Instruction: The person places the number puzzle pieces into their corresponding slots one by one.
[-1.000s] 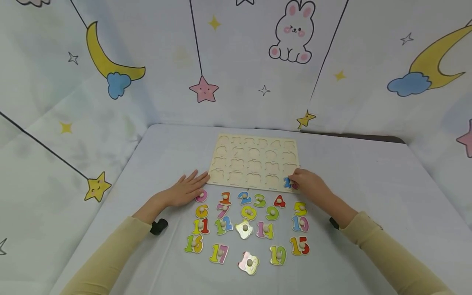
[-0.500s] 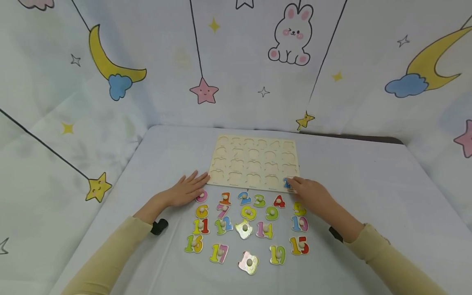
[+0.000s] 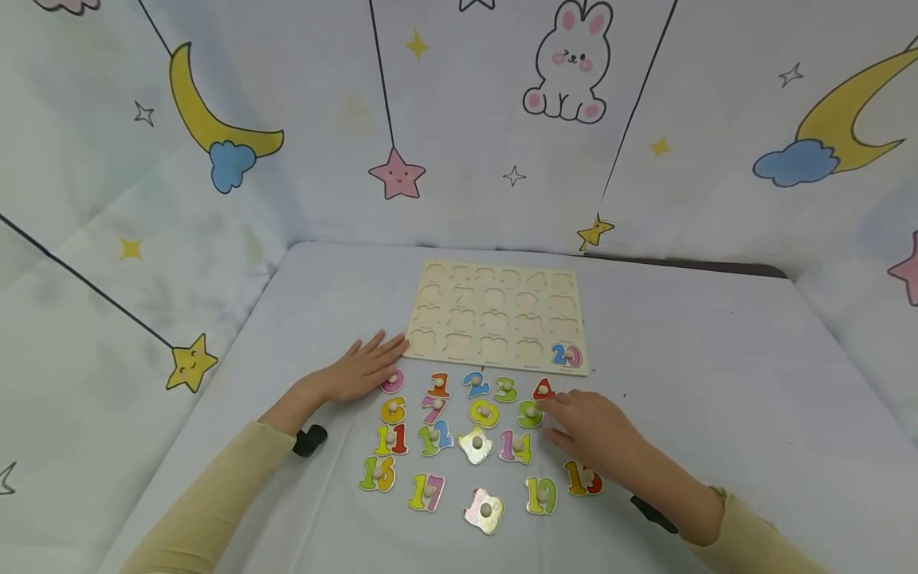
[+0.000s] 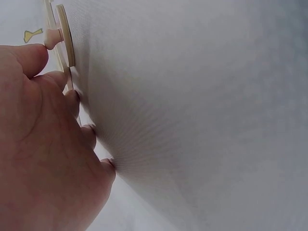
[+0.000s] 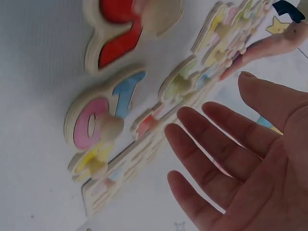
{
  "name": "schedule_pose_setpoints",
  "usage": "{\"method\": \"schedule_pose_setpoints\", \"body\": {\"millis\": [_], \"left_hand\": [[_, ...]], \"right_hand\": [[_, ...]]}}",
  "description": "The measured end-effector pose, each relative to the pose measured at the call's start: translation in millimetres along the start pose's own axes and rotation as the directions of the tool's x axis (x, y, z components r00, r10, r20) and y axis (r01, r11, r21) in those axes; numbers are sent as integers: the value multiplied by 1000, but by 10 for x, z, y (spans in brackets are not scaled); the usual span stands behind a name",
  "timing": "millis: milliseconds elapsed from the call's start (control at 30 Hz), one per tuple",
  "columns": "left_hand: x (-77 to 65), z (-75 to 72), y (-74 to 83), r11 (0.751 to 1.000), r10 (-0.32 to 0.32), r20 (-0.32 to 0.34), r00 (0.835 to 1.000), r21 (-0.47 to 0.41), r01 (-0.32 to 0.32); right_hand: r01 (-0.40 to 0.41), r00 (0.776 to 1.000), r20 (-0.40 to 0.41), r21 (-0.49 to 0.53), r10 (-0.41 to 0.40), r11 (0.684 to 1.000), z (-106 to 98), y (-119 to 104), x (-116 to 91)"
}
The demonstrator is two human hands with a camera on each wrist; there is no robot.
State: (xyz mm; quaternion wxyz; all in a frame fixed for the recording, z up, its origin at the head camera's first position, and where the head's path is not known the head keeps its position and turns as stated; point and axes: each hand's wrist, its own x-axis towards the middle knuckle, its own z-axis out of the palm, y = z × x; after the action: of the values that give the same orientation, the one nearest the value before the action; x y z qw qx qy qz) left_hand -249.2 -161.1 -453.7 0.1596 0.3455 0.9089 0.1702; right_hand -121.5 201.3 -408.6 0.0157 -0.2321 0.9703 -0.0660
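A wooden number board [image 3: 495,327] lies on the table, and the blue-and-pink 20 piece [image 3: 566,355] sits in its near right recess. My left hand [image 3: 362,371] rests flat with spread fingers at the board's near left corner. Its thumb is by the knob of the pink 0 piece [image 3: 391,383]. My right hand [image 3: 591,430], holding nothing, hovers over the right side of the loose pieces, fingertips near the green 9 [image 3: 529,414] and red 4 [image 3: 543,390]. It hides the 10 [image 5: 86,125] and yellow 5 [image 5: 91,163] in the head view; both show in the right wrist view.
Several knobbed number pieces lie in rough rows before the board, among them the 14 [image 3: 515,447], 19 [image 3: 541,496] and 17 [image 3: 426,493]. Two shiny pieces, one pinkish [image 3: 484,511], show no number. A patterned cloth [image 3: 459,119] hangs behind the table.
My right hand has let go of the 20 piece, leaving it in the board's near right recess, and has moved toward me over the loose pieces. My left hand stays put.
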Motion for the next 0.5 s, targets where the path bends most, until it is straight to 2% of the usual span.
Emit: {"method": "schedule_pose_setpoints", "body": {"millis": [200, 367, 500], "left_hand": [[11, 11, -17, 1000, 0, 2, 1000, 5, 0], [11, 11, -24, 1000, 4, 1, 1000, 10, -4], [9, 6, -21, 1000, 6, 1, 1000, 12, -6]], "right_hand": [[4, 999, 36, 33, -5, 999, 65, -164, -143], [-3, 999, 39, 15, 3, 1000, 108, -281, -272], [75, 997, -12, -53, -76, 996, 187, -331, -369]]}}
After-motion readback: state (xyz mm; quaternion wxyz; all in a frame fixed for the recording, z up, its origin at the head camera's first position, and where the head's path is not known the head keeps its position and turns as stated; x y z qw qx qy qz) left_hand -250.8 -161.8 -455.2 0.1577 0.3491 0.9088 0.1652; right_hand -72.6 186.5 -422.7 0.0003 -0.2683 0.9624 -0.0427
